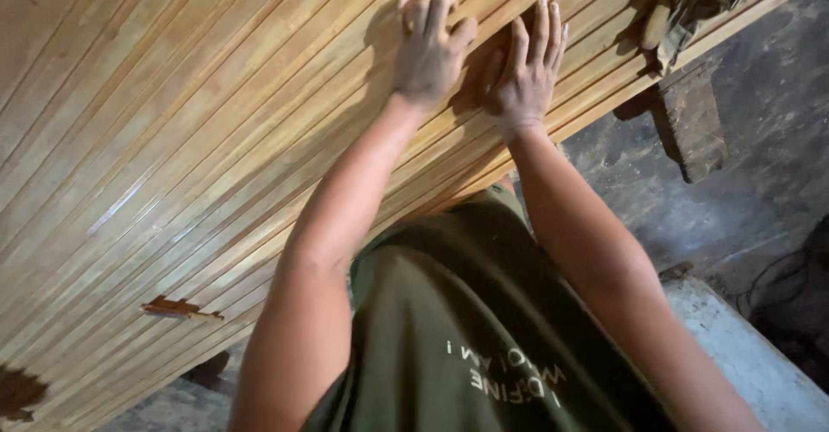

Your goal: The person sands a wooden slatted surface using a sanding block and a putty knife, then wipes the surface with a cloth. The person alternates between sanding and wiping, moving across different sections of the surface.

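Note:
A wide panel of long, narrow light-wood slats (173, 121) fills the left and upper part of the head view, laid side by side and running diagonally. My left hand (429, 45) rests on the slats with fingers curled, knuckles up. My right hand (524, 71) lies flat beside it, fingers spread and pressed on the wood. Both hands are dusty and almost touch each other. Whether anything sits under the palms is hidden. My olive-green shirt (466, 311) shows below the arms.
A crumpled dirty cloth or glove (691, 0) lies on the slats at the upper right. A dark wooden block or leg (691, 121) stands beneath the panel's edge. Grey concrete floor (760, 164) lies to the right, with a pale slab (760, 363) at the lower right. A splintered chip (177, 309) mars one slat.

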Demonstrator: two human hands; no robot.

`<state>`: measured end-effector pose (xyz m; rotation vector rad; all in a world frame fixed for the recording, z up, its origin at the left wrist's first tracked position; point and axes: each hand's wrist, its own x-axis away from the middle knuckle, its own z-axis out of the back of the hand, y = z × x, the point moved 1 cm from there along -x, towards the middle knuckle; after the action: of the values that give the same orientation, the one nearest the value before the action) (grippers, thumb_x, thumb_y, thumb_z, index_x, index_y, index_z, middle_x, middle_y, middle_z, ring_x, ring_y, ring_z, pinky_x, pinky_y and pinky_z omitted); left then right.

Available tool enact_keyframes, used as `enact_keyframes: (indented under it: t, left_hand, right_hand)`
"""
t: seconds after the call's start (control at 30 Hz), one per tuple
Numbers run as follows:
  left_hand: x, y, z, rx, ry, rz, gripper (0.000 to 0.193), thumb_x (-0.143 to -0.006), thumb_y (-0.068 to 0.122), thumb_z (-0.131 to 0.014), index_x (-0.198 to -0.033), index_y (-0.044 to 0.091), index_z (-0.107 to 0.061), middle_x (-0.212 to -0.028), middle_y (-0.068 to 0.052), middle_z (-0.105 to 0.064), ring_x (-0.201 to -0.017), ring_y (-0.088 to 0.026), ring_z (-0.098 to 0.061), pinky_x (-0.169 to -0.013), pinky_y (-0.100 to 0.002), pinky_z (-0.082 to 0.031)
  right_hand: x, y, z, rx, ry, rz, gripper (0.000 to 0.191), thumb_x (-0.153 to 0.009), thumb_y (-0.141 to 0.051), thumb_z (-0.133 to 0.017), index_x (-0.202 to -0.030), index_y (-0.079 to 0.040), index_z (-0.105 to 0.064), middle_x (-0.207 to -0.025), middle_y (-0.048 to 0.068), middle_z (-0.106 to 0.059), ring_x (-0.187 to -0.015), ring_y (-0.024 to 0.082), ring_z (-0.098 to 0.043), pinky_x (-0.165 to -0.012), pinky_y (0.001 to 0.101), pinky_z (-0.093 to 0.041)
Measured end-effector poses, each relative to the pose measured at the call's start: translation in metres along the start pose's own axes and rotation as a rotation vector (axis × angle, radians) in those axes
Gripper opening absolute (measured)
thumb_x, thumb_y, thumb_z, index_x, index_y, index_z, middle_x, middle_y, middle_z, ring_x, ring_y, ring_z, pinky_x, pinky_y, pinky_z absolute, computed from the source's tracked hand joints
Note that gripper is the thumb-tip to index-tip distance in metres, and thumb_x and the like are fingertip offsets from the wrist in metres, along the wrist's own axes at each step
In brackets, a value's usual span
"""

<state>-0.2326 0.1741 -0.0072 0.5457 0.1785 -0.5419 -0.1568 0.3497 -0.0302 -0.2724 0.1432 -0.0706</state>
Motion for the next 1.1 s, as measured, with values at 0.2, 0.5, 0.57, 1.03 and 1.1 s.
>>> enact_keyframes:
  t: [0.2,0.5,0.57,1.03,1.1]
  left_hand:
    - [0.096,-0.052,0.048,0.031,-0.003,-0.014,0.014,-0.093,0.022,-0.079,-0.100,0.016,-0.069,-0.129,-0.012,-0.054,-0.129,-0.035,-0.049,-0.113,-0.064,-0.034]
    - [0.217,-0.096,0.136,-0.051,-0.072,0.096,0.011,-0.092,0.022,-0.080,-0.095,0.020,-0.069,-0.126,-0.011,-0.055,-0.126,-0.036,-0.052,-0.109,-0.062,-0.037]
    - [0.196,-0.087,0.108,-0.006,0.020,0.069,0.016,-0.092,0.027,-0.082,-0.097,0.020,-0.069,-0.129,-0.010,-0.055,-0.126,-0.035,-0.051,-0.108,-0.060,-0.038]
    - [0.192,-0.083,0.096,-0.043,0.032,0.056,0.015,-0.096,0.025,-0.080,-0.095,0.015,-0.069,-0.129,-0.011,-0.053,-0.131,-0.032,-0.048,-0.113,-0.061,-0.035]
    - [0.167,-0.075,0.069,-0.108,-0.003,0.004,0.013,-0.092,0.024,-0.079,-0.095,0.017,-0.069,-0.126,-0.011,-0.052,-0.131,-0.033,-0.048,-0.114,-0.066,-0.034]
  right_hand:
    - [0.005,-0.002,0.000,-0.051,-0.003,0.025,0.041,-0.104,-0.017,-0.061,-0.142,-0.002,-0.054,-0.164,0.027,-0.033,-0.154,0.049,-0.026,-0.129,0.0632,-0.021]
    - [0.004,-0.004,-0.005,0.043,0.007,0.049,0.042,-0.107,-0.021,-0.054,-0.144,-0.001,-0.053,-0.165,0.025,-0.033,-0.155,0.048,-0.025,-0.129,0.0643,-0.020]
    - [0.006,-0.007,-0.003,0.084,-0.018,0.047,0.043,-0.109,-0.024,-0.052,-0.145,-0.002,-0.052,-0.166,0.024,-0.034,-0.156,0.047,-0.026,-0.129,0.0647,-0.020]
    - [0.007,-0.017,0.005,-0.016,-0.026,0.013,0.045,-0.104,-0.016,-0.055,-0.146,0.000,-0.052,-0.165,0.025,-0.034,-0.155,0.049,-0.026,-0.131,0.0622,-0.020]
    - [0.009,-0.016,0.004,-0.008,-0.021,-0.001,0.045,-0.104,-0.016,-0.055,-0.146,-0.001,-0.052,-0.165,0.025,-0.035,-0.155,0.048,-0.026,-0.131,0.0612,-0.021]
